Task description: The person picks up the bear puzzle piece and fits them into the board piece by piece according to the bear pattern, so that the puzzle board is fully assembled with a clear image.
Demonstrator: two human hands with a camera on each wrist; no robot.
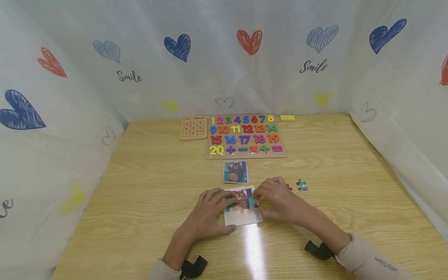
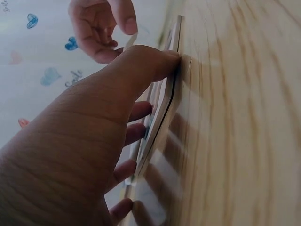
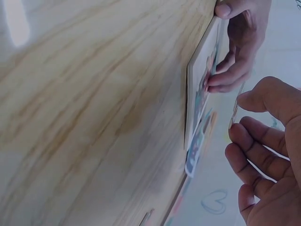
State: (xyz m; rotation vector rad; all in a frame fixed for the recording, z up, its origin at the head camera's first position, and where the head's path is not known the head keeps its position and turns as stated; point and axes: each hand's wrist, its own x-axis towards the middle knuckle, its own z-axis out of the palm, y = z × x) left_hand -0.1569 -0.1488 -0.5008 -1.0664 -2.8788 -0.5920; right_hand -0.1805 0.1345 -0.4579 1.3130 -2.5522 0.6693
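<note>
1. I count two hands, lower centre: one left hand (image 1: 207,214), one right hand (image 1: 280,199).
2. One puzzle tray (image 1: 243,218), one bear card (image 1: 236,172), centre.
3. One puzzle piece (image 3: 233,114) pinched; right of centre, probably two loose pieces (image 1: 302,185), one being half hidden from me.
4. Upper centre, one number board (image 1: 245,156): twenty numerals (image 1: 244,139), five signs (image 1: 243,149).
5. Upper left of centre, one sliding puzzle (image 1: 192,138): eight tiles (image 1: 193,128).
6. One yellow block (image 1: 287,118), upper right of centre.
7. Two black wrist mounts (image 1: 318,250), bottom.

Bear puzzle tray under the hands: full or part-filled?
Part-filled: bear pieces cover the upper area of the puzzle tray, while its lower part shows bare white.
</note>
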